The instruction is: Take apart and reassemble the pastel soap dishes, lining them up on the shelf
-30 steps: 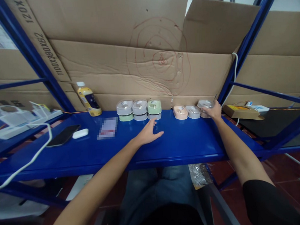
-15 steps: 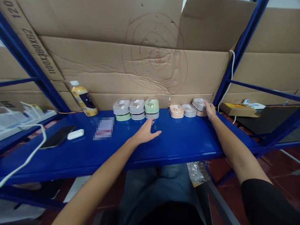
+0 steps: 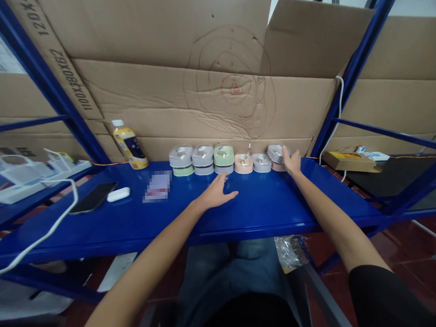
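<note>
Small rounded boxes with clear lids stand in a row along the back of the blue shelf. My right hand [image 3: 292,161], fingers apart, lies against the right side of the grey-over-pinkish stack [image 3: 277,156] without wrapping round it. Left of that stack are a single grey box [image 3: 262,163] and a single peach box [image 3: 243,164], which now sits close beside the green-topped stack [image 3: 224,157]. My left hand [image 3: 216,191] is open, its fingertips at the lower front of the green-topped stack. Two more stacks, a grey one [image 3: 203,159] and a grey-over-green one [image 3: 181,160], continue the row leftward.
A yellow bottle [image 3: 130,145] stands at the back left. A phone [image 3: 94,198], a white earbud case [image 3: 118,194] and a blurred card [image 3: 157,186] lie on the left. Blue posts and a cardboard wall [image 3: 157,94] bound the shelf [image 3: 266,207]. A power strip [image 3: 41,180] sits further left.
My right hand has moved left, and the peach box, the single grey box and the right stack have slid left with it, closing the gap to the green-topped stack. My left hand has stayed put.
</note>
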